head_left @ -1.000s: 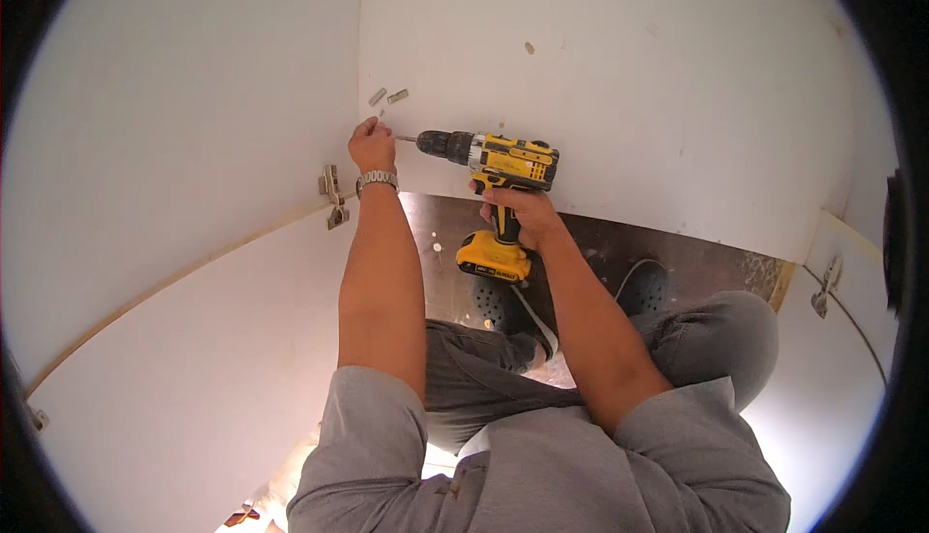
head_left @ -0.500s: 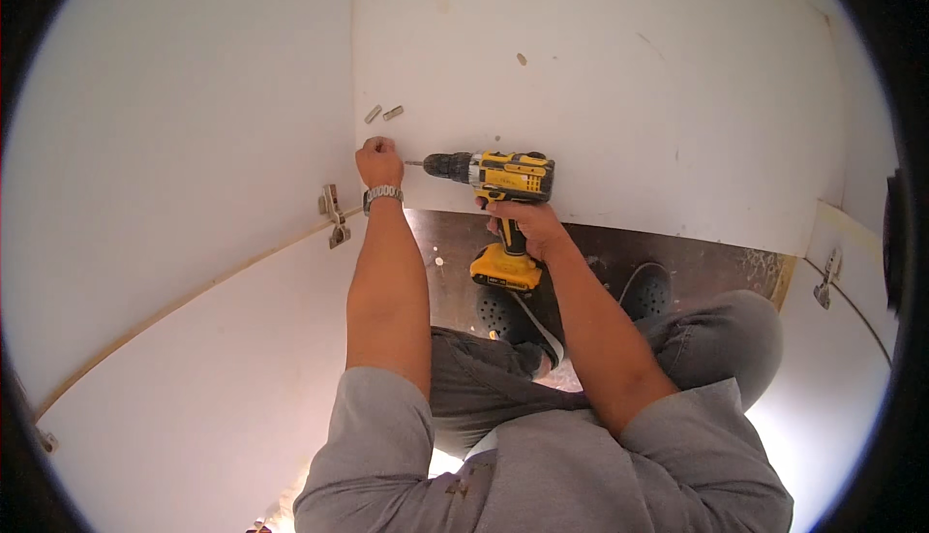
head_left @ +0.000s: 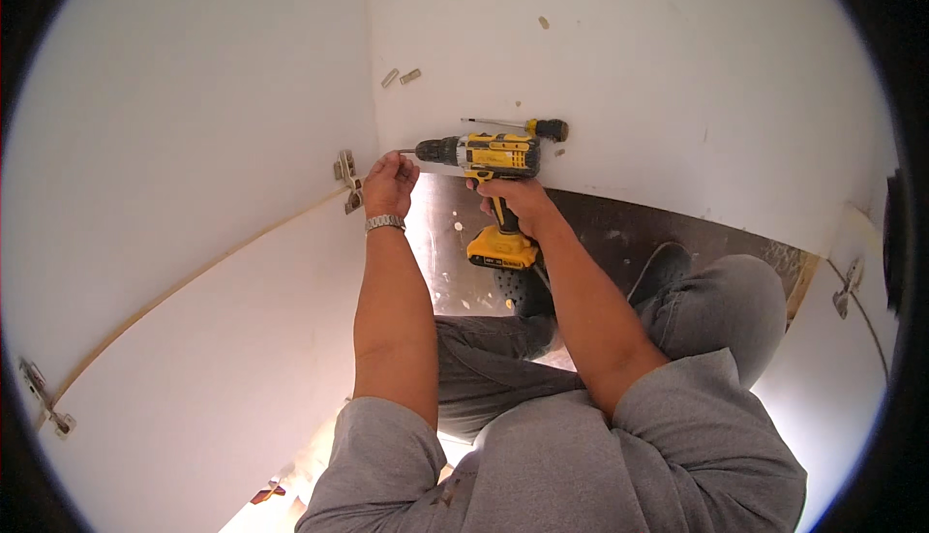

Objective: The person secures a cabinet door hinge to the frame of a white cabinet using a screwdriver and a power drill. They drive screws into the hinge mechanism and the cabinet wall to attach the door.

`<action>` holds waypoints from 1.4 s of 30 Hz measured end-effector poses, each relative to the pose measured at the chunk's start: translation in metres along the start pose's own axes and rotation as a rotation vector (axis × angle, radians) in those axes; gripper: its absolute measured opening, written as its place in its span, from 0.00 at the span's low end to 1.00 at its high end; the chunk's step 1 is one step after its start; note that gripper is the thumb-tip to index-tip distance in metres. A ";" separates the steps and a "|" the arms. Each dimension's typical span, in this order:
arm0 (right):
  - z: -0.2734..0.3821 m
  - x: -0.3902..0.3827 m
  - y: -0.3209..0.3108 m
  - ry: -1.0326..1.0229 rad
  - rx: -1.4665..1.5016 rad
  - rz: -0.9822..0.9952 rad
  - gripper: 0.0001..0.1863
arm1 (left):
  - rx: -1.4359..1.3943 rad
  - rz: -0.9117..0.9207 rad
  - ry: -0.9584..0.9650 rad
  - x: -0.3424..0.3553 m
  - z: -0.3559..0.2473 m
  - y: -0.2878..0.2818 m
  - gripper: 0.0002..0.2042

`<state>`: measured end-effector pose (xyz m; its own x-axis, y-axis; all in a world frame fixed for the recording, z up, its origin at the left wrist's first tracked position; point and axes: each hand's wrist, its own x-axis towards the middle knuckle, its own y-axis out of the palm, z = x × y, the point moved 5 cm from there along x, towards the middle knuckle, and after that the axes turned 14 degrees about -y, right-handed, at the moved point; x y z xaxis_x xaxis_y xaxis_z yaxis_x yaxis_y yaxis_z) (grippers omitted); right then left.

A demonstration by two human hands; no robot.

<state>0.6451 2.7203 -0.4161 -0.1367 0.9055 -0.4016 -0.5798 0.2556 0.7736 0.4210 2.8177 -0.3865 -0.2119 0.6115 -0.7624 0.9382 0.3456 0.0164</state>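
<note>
Yellow drill (head_left: 498,157), mid-frame in the right hand's (head_left: 519,200) grip, has dropped, uncovering a screwdriver (head_left: 549,129); work now seems centred on the bit (head_left: 408,152), where the left hand's (head_left: 389,182) fingertips bunch, pinch unclear.

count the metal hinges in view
3: one hinge just left of the left hand, a second hinge far lower left, a third hinge at right; more may be hidden.

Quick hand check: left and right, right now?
Left hand: curled beside the bit; grip cannot be told.
Right hand: closed, holding the drill by its handle.
</note>
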 end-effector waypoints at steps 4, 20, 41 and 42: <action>-0.011 0.002 -0.006 0.097 -0.010 0.007 0.14 | 0.030 -0.036 -0.011 0.007 0.004 -0.006 0.04; -0.028 0.016 -0.017 0.189 -0.029 0.025 0.14 | 0.526 -0.178 -0.118 0.000 -0.024 -0.006 0.06; -0.008 0.007 -0.006 0.153 0.011 0.032 0.16 | -0.394 -0.192 -0.011 0.006 0.007 0.010 0.09; -0.008 0.009 -0.004 0.153 -0.013 0.061 0.17 | -0.367 -0.186 0.015 0.005 0.005 0.011 0.09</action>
<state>0.6399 2.7245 -0.4262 -0.2925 0.8568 -0.4247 -0.5771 0.1960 0.7928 0.4316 2.8209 -0.3937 -0.3753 0.5237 -0.7648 0.7240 0.6808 0.1108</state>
